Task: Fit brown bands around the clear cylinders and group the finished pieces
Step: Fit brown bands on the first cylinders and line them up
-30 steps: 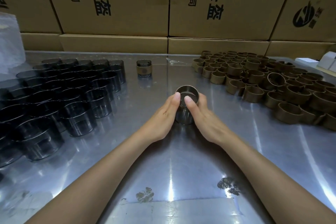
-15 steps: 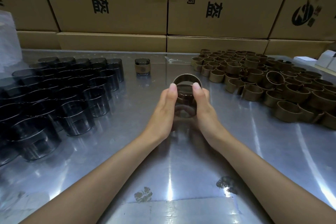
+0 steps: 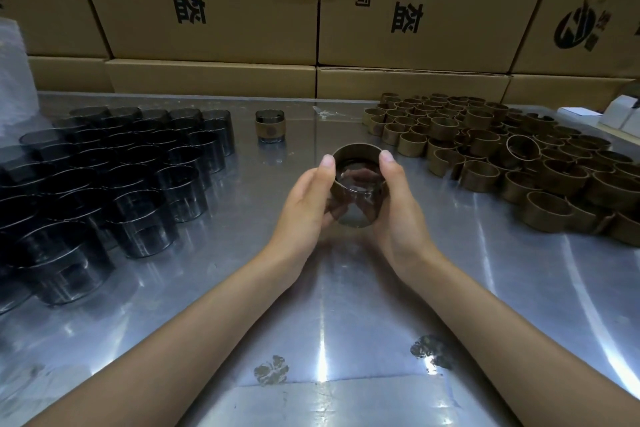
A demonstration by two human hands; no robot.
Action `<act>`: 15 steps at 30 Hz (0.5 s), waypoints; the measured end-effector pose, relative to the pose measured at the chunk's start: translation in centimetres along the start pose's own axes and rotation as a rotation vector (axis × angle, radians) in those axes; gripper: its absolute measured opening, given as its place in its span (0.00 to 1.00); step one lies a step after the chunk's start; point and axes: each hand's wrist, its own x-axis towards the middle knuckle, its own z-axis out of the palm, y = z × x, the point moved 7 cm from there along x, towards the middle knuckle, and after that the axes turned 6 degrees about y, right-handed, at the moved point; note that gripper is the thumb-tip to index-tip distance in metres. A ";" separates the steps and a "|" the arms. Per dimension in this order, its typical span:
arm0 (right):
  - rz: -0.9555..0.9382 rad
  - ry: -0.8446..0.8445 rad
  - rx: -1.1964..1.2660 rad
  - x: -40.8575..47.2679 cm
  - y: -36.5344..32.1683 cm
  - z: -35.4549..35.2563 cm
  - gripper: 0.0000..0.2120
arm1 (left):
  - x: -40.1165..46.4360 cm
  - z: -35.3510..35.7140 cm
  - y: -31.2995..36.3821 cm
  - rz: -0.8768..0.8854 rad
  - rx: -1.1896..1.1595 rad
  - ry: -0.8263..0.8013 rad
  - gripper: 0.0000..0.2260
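Left hand: our left hand (image 3: pixel 304 204) holds the clear cylinder (image 3: pixel 356 194) from its left side, fingers curled around it, thumb up near the rim
Right hand: our right hand (image 3: pixel 398 208) grips the same cylinder from the right side, its thumb also on the upper edge
Cylinder in the hands: we hold it above the metal table (image 3: pixel 322 305), in the middle, tilted with the opening away from us
Brown band: the brown band (image 3: pixel 358 152) sits around the far end of this cylinder, between our two thumbs
Empty cylinders: many dark clear cylinders (image 3: pixel 114 180) stand upright together on the left part of the table
Loose bands: a big pile of brown bands (image 3: pixel 502 156) lies on the right part
Finished piece: one banded cylinder (image 3: pixel 270 126) stands alone, far behind our hands
Background: we see cardboard boxes (image 3: pixel 214 3) stacked behind the table
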 end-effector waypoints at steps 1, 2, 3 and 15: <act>0.008 -0.020 0.039 -0.1 -0.1 0.2 0.32 | 0.0 0.0 0.0 -0.005 -0.003 -0.008 0.14; 0.021 -0.041 0.088 -0.1 -0.2 0.4 0.30 | 0.0 -0.1 0.0 -0.010 -0.005 -0.015 0.14; 0.040 -0.062 0.131 -0.1 -0.2 0.4 0.28 | 0.1 -0.1 0.1 -0.014 -0.007 -0.021 0.14; 0.433 -0.259 0.211 -0.5 0.5 -0.2 0.27 | 1.2 -1.3 0.1 -0.161 0.003 -0.111 0.23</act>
